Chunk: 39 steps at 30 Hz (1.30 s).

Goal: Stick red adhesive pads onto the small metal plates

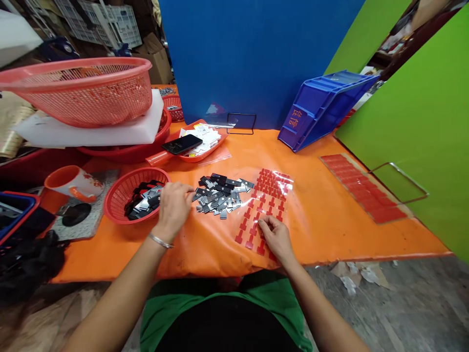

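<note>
Thumb and fingertips of my left hand (pixel 175 205) are closed at the left edge of a pile of small dark and silver metal plates (pixel 220 194); what they grip, if anything, is too small to make out. A red mesh basket (pixel 113 200) with similar pieces lies just left of that hand. To the right of the pile is a clear sheet with rows of red T-shaped stickers (pixel 269 188). My right hand (pixel 276 237) rests over its lower part, thumb and forefinger pinched together at a sticker.
A red scoop (pixel 159 158) holds papers, with a black phone (pixel 183 144) on top. An orange mug (pixel 75 183) stands left. A blue bin (pixel 311 112) leans at the back. Another red sticker sheet (pixel 362 188) lies right. A pink basket (pixel 106 98) is stacked back left.
</note>
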Available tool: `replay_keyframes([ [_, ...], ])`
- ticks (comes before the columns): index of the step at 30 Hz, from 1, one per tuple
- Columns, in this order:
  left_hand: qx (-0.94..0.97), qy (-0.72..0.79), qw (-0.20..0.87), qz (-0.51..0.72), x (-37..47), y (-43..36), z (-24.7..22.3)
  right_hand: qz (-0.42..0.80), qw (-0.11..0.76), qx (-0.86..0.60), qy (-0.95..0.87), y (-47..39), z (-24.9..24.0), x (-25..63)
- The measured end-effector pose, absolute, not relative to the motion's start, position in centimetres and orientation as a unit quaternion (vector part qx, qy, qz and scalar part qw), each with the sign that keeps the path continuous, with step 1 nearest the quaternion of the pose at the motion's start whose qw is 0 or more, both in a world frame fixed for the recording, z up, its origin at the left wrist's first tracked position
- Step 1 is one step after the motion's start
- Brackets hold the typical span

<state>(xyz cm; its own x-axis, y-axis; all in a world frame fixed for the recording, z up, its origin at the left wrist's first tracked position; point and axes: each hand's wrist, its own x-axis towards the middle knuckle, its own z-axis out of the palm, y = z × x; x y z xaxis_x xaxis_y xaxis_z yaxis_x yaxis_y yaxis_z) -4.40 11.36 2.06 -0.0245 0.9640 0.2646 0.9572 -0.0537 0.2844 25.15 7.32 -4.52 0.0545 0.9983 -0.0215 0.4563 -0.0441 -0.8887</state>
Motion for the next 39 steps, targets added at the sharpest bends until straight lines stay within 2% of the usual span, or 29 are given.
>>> replay_keyframes([
  [9,0.724,0.679,0.046,0.111,-2.1,14.6,-1.7,0.366,0.375,-0.628,-0.576,7.2,-4.1,25.0],
  [22,0.716,0.678,0.03,0.165,-2.4,14.0,-2.8,0.342,0.369,-0.625,-0.596,7.2,-4.6,25.2],
  [24,0.712,0.677,0.033,0.185,-2.0,13.3,-2.4,0.337,0.364,-0.625,-0.603,7.2,-4.6,25.3],
  [29,0.739,0.621,0.123,0.232,0.0,9.3,-1.5,0.296,0.353,-0.583,-0.67,6.6,-4.2,25.2],
  [39,0.774,0.576,0.058,0.255,2.8,3.9,-3.9,0.161,0.337,-0.44,-0.817,5.4,-5.1,20.7],
])
